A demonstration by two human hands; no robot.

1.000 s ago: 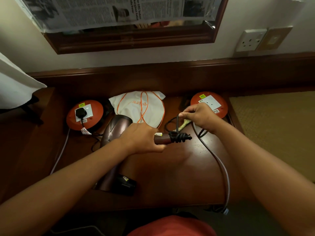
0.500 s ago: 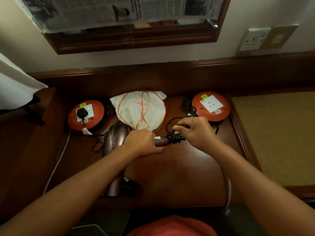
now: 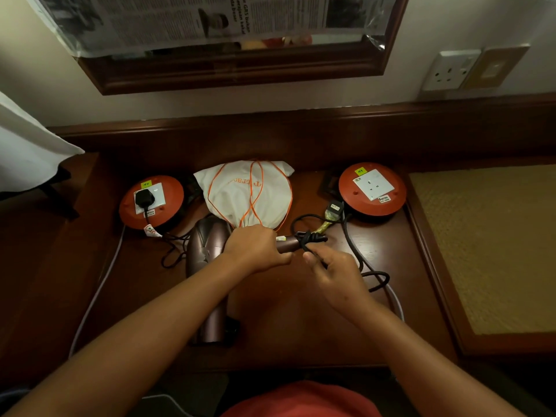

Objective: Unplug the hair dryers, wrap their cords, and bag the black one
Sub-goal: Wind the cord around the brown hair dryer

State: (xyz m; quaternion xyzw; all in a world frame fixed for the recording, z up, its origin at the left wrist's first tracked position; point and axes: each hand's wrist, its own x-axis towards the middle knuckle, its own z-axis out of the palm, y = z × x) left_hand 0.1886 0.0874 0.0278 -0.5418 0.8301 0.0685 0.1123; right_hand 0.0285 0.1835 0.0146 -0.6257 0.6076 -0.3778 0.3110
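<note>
The left hand point(image 3: 255, 248) is gripping the handle of a brown hair dryer point(image 3: 210, 245), fingers curled right round it, just in front of the white drawstring bag point(image 3: 246, 197) lying at the back of the wooden desk point(image 3: 301, 320). The right hand point(image 3: 334, 272) is pinching the black cord point(image 3: 355, 248) between thumb and fingers, right of the bag, where several turns are bunching around the handle's end. The cord's plug point(image 3: 334, 208) is lying loose beside the orange cord reel point(image 3: 372, 189) right of the bag. Left of the bag, another orange reel point(image 3: 151, 201) is holding a black plug point(image 3: 144, 197) in its socket.
</note>
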